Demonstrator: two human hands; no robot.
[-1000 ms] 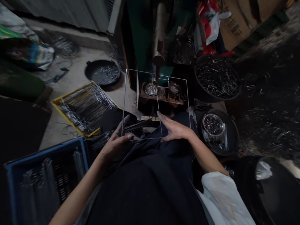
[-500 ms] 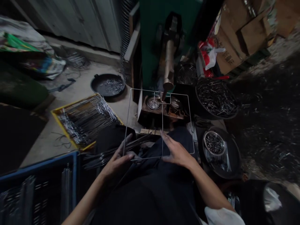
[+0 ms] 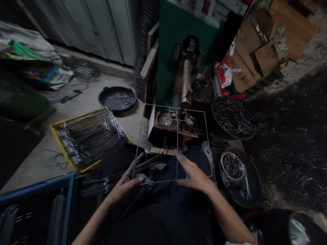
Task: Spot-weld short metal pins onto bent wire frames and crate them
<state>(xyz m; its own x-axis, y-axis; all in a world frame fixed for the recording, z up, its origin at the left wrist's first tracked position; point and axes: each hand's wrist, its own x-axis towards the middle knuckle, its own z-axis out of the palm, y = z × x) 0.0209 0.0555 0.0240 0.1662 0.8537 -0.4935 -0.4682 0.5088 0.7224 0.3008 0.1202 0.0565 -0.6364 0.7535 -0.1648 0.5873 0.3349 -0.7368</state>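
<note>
A thin rectangular wire frame (image 3: 177,137) with a middle rod stretches from my lap to the machine. My left hand (image 3: 130,179) grips its near left corner, thumb over the near wire. My right hand (image 3: 193,173) holds it where the middle rod meets the near wire, thumb and forefinger apart along the rod. The frame's far end, with a small bent wire piece, lies under the machine's copper-coloured upper electrode (image 3: 186,85). Just below is a block (image 3: 163,128) bearing a small dish of metal bits (image 3: 167,119). Exact contact at the tip is too small to tell.
Left stand a yellow crate of wire rods (image 3: 61,144), a blue crate (image 3: 70,197) and a black pan (image 3: 104,100). Right are a basin of bent wire pieces (image 3: 233,117) and a pan with a small bowl (image 3: 232,165). Loose rods (image 3: 102,187) lie beside my left hand.
The camera view has tilted slightly, so the scene sits lower in the picture. Both hands keep their hold on the wire frame, whose place under the electrode looks much the same.
</note>
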